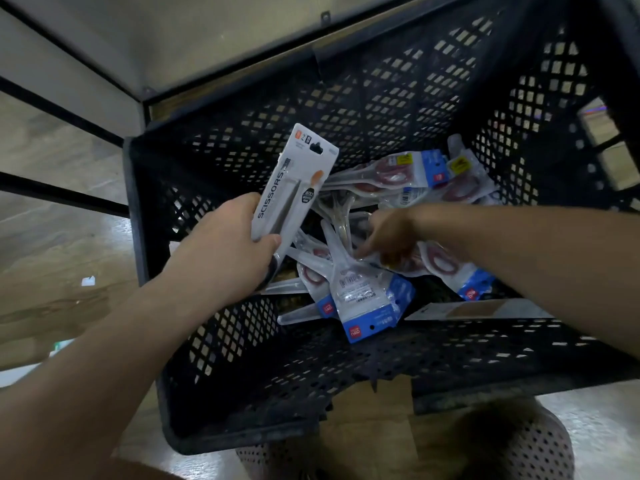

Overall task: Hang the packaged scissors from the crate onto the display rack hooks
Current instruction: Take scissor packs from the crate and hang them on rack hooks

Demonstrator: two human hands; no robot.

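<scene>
L hand (225, 251), reaching in over the crate (346, 375) near its left wall, grips the grey pack (294, 178) by its lower end, thumb across the front, fingers curled behind. R hand (391, 237) is down in the pile (367, 296) at crate's middle, fingertips on a clear pack; too blurred to tell if it pinches. Risks, imo: gripped at one end only, the long pack can pivot or slip back in; slick overlapping packs may slide or lift tangled w/ R hand. Grey pack's long axis runs from left wall toward far wall, hang hole at the raised far end, print facing up.
</scene>
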